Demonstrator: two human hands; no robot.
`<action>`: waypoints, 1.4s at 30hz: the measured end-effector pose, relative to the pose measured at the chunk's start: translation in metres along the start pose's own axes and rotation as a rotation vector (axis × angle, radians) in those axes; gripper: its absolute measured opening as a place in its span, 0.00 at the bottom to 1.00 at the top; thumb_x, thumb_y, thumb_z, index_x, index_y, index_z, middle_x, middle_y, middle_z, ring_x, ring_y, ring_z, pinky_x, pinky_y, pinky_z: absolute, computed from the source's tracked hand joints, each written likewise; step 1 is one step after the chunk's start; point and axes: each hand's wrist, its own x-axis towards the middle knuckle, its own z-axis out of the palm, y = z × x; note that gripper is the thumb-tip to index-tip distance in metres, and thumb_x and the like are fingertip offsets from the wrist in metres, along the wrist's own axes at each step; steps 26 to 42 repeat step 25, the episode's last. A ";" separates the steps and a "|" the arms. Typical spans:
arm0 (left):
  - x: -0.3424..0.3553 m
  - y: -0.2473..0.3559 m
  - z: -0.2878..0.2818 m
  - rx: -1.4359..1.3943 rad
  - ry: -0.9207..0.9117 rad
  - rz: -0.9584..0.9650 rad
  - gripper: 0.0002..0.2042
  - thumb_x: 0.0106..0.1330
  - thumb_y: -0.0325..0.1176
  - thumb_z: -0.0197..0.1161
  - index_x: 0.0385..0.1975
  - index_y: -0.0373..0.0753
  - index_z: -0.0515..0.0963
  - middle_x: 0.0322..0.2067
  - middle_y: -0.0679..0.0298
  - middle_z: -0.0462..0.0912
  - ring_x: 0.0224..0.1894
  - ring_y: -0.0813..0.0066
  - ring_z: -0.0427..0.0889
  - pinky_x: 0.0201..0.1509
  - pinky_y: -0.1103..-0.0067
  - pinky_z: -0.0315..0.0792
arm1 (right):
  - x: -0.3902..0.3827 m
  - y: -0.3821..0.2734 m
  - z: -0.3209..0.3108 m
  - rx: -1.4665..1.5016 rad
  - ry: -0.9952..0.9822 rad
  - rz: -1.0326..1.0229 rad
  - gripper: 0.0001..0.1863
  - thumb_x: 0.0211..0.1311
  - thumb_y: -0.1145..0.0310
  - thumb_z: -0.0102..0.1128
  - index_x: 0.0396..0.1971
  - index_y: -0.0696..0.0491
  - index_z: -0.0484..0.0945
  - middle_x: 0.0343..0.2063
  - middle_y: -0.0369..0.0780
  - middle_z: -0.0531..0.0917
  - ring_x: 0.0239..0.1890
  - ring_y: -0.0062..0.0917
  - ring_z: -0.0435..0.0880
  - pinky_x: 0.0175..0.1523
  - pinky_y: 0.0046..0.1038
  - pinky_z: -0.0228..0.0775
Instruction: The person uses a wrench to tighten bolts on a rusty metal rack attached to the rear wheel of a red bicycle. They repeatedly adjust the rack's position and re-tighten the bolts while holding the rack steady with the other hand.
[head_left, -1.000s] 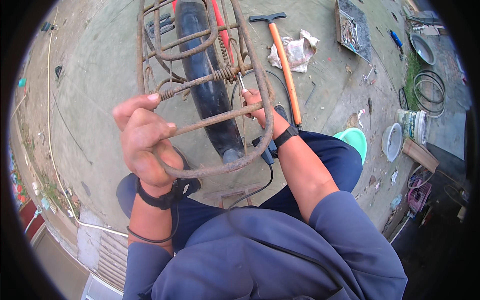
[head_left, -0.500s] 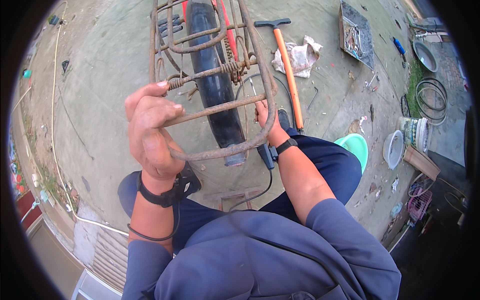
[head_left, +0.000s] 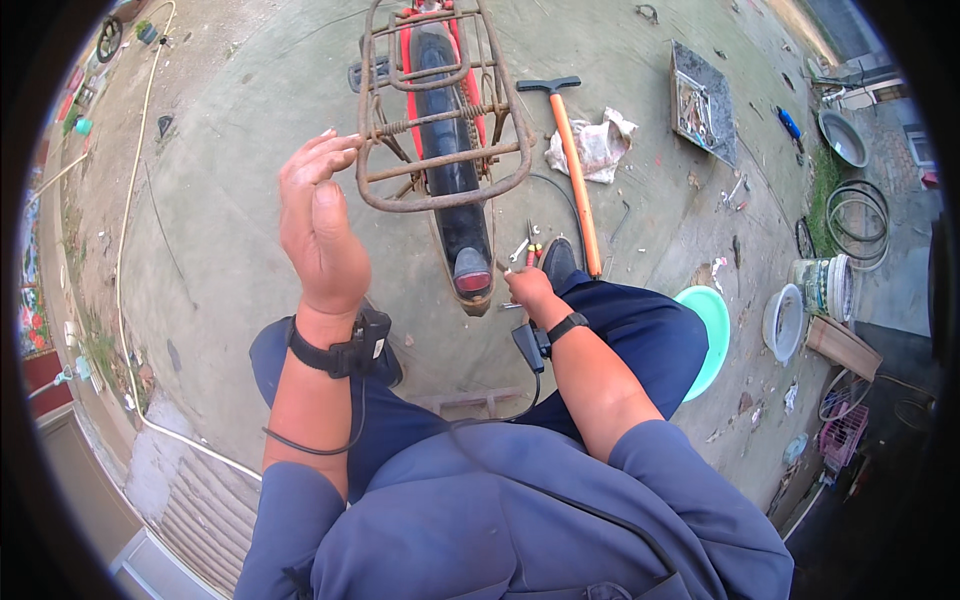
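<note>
The rear of a red bicycle stands in front of me, with a rusty carrier rack (head_left: 445,203) over its black mudguard (head_left: 447,140). A red reflector (head_left: 474,283) sits at the mudguard's near end. Beside the rack's left rail, my left hand (head_left: 325,225) is open, fingers stretched and fingertips close to the metal. My right hand (head_left: 530,288) is low, right of the reflector, its fingers closed around something too small to make out. Just beyond it, a small spanner (head_left: 518,250) and red-handled pliers (head_left: 534,250) lie on the ground by my shoe (head_left: 561,262).
An orange-handled pump (head_left: 577,180) lies right of the wheel, beside a crumpled cloth (head_left: 592,146). Farther right is a tray of tools (head_left: 703,105). A green basin (head_left: 708,340) stands by my right knee. A pale hose (head_left: 122,260) runs along the left.
My left hand has let go of the rack. The rack now appears lower and farther off, with the reflector exposed. My right hand has come down from behind the rack, nearer me.
</note>
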 end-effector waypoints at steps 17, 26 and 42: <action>-0.074 0.012 -0.079 -0.006 0.107 -0.530 0.13 0.77 0.35 0.50 0.43 0.33 0.80 0.42 0.60 0.85 0.45 0.74 0.81 0.53 0.78 0.72 | -0.187 -0.161 -0.201 0.478 0.279 -0.712 0.23 0.75 0.61 0.56 0.63 0.58 0.71 0.45 0.39 0.84 0.38 0.22 0.86 0.46 0.24 0.75; -0.085 -0.034 -0.056 -0.220 0.001 -0.956 0.17 0.78 0.41 0.47 0.48 0.35 0.76 0.47 0.58 0.85 0.52 0.69 0.81 0.56 0.72 0.69 | -0.183 -0.286 -0.271 0.308 0.260 -1.337 0.30 0.75 0.59 0.53 0.68 0.63 0.64 0.54 0.47 0.79 0.53 0.31 0.83 0.63 0.32 0.68; -0.085 -0.034 -0.056 -0.220 0.001 -0.956 0.17 0.78 0.41 0.47 0.48 0.35 0.76 0.47 0.58 0.85 0.52 0.69 0.81 0.56 0.72 0.69 | -0.183 -0.286 -0.271 0.308 0.260 -1.337 0.30 0.75 0.59 0.53 0.68 0.63 0.64 0.54 0.47 0.79 0.53 0.31 0.83 0.63 0.32 0.68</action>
